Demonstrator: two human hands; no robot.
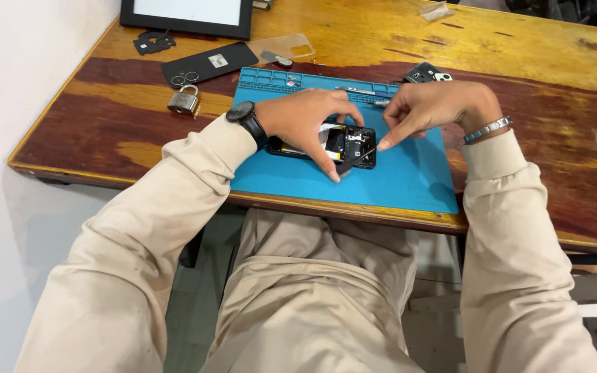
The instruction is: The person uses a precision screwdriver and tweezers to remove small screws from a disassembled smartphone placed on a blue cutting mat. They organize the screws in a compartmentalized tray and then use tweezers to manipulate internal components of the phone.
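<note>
The opened black smartphone with its back cover off (333, 146) is lying flat on the blue silicone repair mat (409, 176), near the table's (519, 55) front edge. The left hand (302, 119) is arching over it, its grip pressing thumb and fingers against the phone's edges, apparently bracing it. The right hand (437, 107) is pinching a thin dark prying tool (359, 160), whose tip is touching the phone's exposed upper corner.

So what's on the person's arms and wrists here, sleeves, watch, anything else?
Both arms are in long, loose beige sleeves, creased, with some faint darker smudges. The left hand has a black round-faced wristwatch on a black strap at the cuff. The right hand has a silver metal bracelet at the wrist. Both hands are bare: no gloves, and no rings that I can make out.
</note>
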